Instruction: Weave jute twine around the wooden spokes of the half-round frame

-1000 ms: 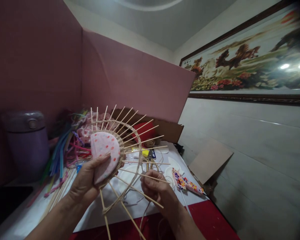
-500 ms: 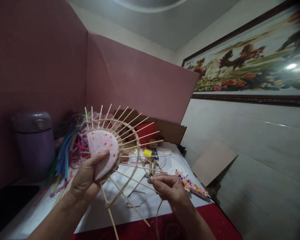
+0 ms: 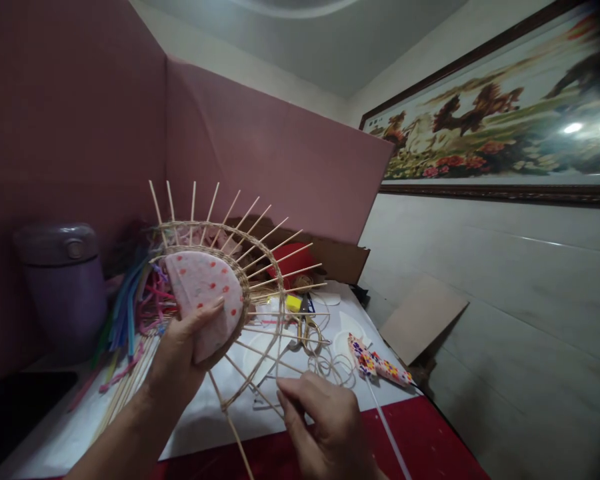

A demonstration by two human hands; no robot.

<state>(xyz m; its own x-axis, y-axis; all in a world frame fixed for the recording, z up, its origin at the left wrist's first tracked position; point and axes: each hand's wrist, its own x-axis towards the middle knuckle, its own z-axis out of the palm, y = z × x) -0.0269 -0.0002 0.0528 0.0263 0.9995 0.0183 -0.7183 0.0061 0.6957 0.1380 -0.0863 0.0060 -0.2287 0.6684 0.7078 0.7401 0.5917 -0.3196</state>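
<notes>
My left hand (image 3: 183, 352) grips a half-woven rattan piece (image 3: 260, 280) by its pink dotted fabric centre (image 3: 205, 300), thumb pressed on the fabric. Thin wooden spokes fan out from the centre, with a woven rattan band running across them. My right hand (image 3: 325, 417) is low in front, fingers pinched together near the lower spokes on a thin rattan strand, which is hard to make out.
A white-covered table (image 3: 200, 420) holds coloured strips (image 3: 130, 307), scissors (image 3: 305, 330), rattan loops (image 3: 330, 365), a floral fabric piece (image 3: 375, 363) and a purple jar (image 3: 63, 280). Pink partition walls stand behind; brown cardboard (image 3: 423, 317) leans at right.
My left hand has tilted the woven piece upward and leftward. My right hand has dropped lower and nearer me, still pinched.
</notes>
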